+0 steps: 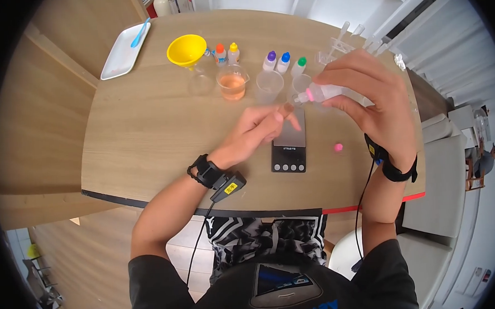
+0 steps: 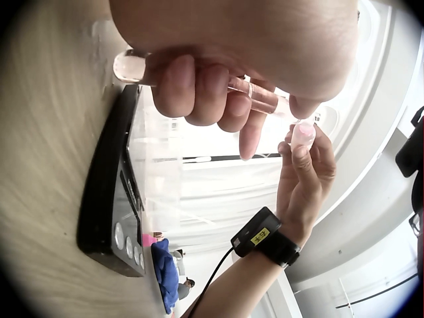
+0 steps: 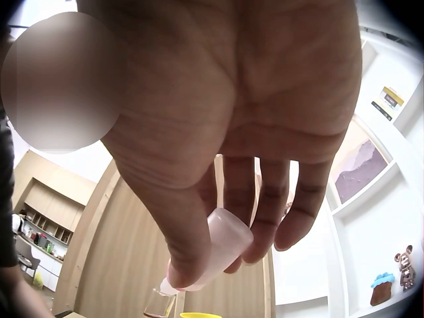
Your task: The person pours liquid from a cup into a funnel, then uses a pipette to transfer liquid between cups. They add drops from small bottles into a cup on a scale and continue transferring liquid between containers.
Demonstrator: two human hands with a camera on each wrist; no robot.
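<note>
My left hand [image 1: 251, 136] grips a glass test tube [image 2: 264, 101] with pale pinkish liquid in it, fingers curled round the glass. Tilted toward the tube's mouth is a small translucent dropper bottle [image 1: 327, 92] with a pink neck, pinched between the thumb and fingers of my right hand [image 1: 370, 89]. The bottle's tip is right at the tube's mouth in the head view. Beneath my left hand lies a black digital scale [image 1: 288, 159] with a row of round buttons. A small pink cap [image 1: 338, 147] is on the table to the scale's right.
A beaker of orange liquid [image 1: 233, 87] and a clear plastic cup [image 1: 269, 86] stand beyond my hands. Behind them are dropper bottles with purple [image 1: 270, 60], blue and green caps. Farther left are a yellow funnel [image 1: 186, 50] and a white tray [image 1: 120, 59]. A test tube rack [image 1: 325, 57] stands back right.
</note>
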